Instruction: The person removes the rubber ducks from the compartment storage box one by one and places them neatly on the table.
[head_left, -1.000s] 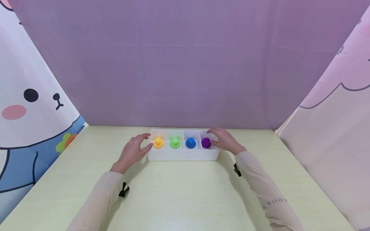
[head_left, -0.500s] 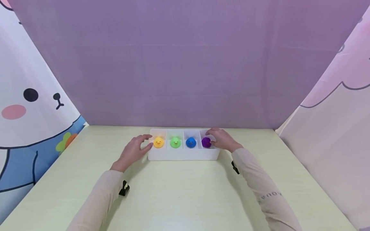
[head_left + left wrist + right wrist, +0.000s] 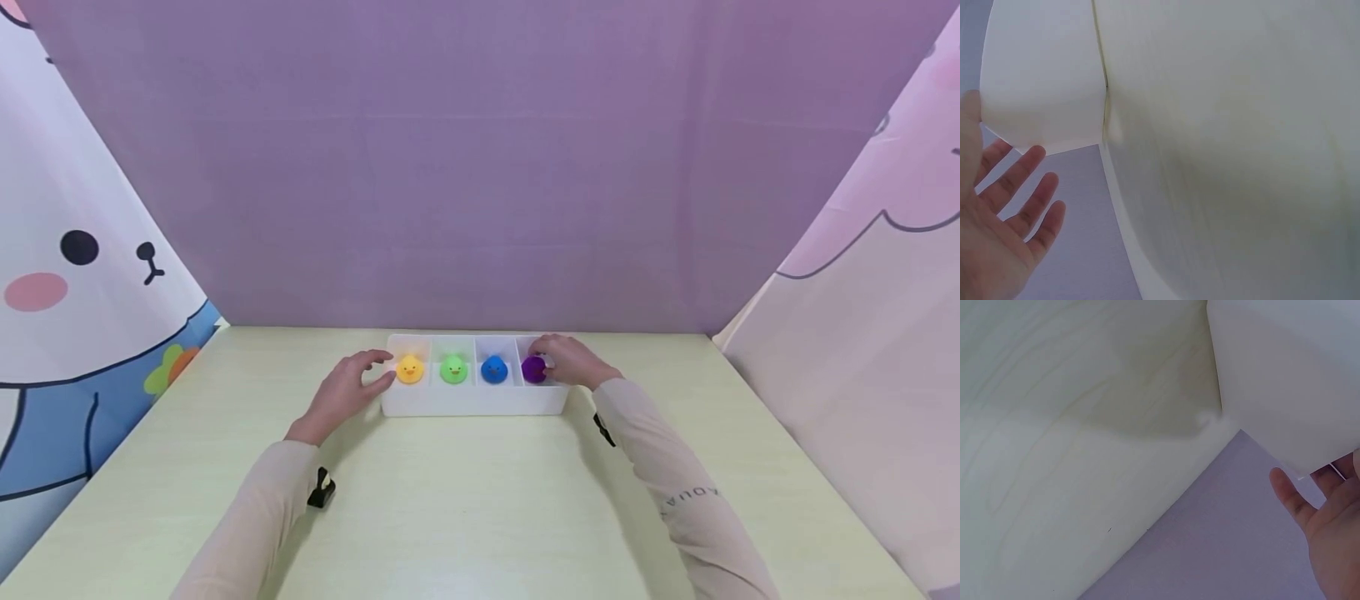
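A white box (image 3: 474,404) with a row of compartments stands on the table, holding one round toy duck in each. From left to right in the head view they are a yellow duck (image 3: 409,369), a green duck (image 3: 453,369), a blue duck (image 3: 494,370) and a purple duck (image 3: 533,370). My right hand (image 3: 572,361) reaches over the right end, its thumb and forefinger about the purple duck. At the left end, my left hand (image 3: 343,392) has its fingers spread beside the box; in the left wrist view fingertips (image 3: 1036,152) lie right at the box's edge.
The pale wooden table (image 3: 465,500) ends at a purple cloth backdrop (image 3: 480,167). Cartoon-printed curtains flank it, a left curtain (image 3: 97,333) and a right curtain (image 3: 862,350).
My right hand has moved a little left and its thumb and forefinger have closed in on the purple duck. My left hand and the box have stayed almost still.
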The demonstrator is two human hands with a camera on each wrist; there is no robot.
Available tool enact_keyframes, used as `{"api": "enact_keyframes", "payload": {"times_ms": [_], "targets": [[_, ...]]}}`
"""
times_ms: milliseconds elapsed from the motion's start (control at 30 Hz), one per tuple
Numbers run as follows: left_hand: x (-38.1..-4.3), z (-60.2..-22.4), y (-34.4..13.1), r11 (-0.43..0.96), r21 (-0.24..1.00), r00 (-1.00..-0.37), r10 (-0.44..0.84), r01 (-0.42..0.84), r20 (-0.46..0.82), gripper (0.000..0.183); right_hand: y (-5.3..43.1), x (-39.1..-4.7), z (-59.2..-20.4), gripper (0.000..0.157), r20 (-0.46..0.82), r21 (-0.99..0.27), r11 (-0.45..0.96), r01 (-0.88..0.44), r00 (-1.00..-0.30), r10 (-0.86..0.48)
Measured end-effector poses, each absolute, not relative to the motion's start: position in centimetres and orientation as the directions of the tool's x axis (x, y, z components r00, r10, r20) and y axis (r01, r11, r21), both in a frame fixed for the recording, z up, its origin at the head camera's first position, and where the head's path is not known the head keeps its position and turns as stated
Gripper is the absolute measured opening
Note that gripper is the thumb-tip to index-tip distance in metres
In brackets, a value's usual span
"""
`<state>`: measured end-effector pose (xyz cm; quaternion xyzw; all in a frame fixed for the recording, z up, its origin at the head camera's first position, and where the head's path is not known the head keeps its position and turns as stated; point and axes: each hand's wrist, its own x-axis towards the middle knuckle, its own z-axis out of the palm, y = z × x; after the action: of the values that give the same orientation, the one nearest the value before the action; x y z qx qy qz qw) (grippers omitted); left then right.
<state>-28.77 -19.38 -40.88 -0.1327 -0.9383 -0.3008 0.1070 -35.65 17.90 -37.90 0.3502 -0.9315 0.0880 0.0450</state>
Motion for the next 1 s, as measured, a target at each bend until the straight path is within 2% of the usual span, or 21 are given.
{"api": "enact_keyframes", "payload": {"times_ms": [1000], "targets": [[-28.94, -41.02, -19.19, 0.775, 0.554, -0.943, 0.163, 0.304, 0.29, 0.041, 17.42, -35.92, -38.16, 0.034, 0.08, -0.09, 0.78, -0.62, -0.785, -0.614]]}}
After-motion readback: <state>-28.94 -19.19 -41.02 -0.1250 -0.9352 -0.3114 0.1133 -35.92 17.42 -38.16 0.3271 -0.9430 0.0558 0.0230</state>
